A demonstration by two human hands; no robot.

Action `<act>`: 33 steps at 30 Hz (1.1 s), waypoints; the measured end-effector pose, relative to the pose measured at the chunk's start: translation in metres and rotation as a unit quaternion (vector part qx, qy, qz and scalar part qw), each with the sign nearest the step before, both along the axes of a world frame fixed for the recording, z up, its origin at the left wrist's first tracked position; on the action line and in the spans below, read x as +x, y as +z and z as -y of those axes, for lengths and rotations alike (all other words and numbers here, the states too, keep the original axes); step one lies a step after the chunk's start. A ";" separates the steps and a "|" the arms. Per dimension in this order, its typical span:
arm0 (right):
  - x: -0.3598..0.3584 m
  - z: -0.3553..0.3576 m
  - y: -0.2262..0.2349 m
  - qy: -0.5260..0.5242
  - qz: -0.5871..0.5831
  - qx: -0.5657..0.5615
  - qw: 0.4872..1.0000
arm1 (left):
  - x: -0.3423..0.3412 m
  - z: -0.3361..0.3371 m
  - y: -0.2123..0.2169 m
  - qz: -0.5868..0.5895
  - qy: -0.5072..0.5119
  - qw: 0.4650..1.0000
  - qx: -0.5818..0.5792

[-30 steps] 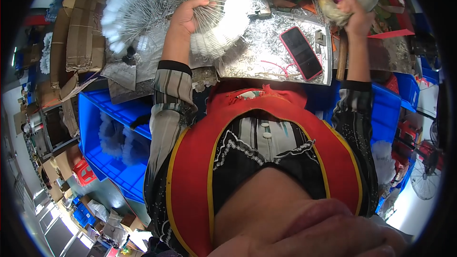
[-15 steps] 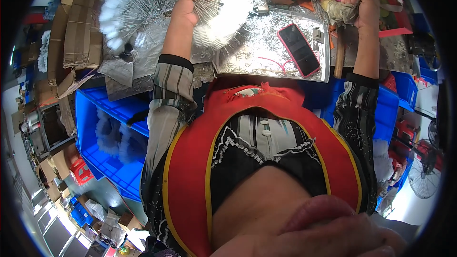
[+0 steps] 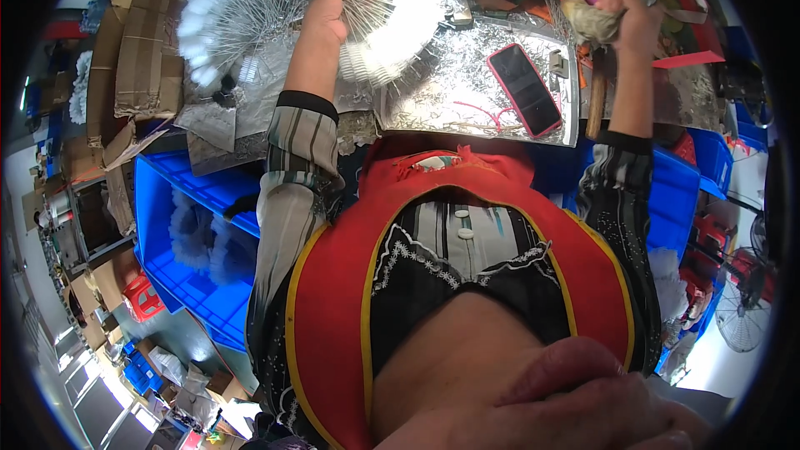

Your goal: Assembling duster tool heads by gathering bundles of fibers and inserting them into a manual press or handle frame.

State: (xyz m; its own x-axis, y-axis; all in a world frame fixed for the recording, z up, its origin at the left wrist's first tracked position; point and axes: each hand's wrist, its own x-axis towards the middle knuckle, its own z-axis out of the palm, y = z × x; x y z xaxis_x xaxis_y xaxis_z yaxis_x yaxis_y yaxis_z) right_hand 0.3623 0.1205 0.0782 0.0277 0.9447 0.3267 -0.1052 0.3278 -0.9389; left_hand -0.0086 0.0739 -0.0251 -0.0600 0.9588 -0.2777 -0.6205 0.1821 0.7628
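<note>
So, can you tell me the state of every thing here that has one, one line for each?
Left hand: closed on a fanned bundle of white-tipped wire brushes.
Right hand: gripping a frayed tan bundle, raised above the table.
Phone: lying flat on the foil-covered table, screen dark.
Blue crate: open, holding white fluffy pieces.
Hammer handle: lying at the foil's right edge.
</note>
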 end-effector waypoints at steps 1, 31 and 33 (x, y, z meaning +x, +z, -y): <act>-0.001 0.001 -0.023 -0.058 0.005 0.055 0.997 | 0.001 -0.003 0.001 0.002 -0.005 1.000 0.002; -0.005 0.004 -0.016 -0.058 0.005 0.077 0.995 | 0.016 -0.011 -0.017 0.117 0.148 0.982 0.020; -0.009 -0.003 -0.049 -0.007 -0.055 0.161 0.985 | 0.021 -0.012 -0.012 0.108 0.126 0.986 0.021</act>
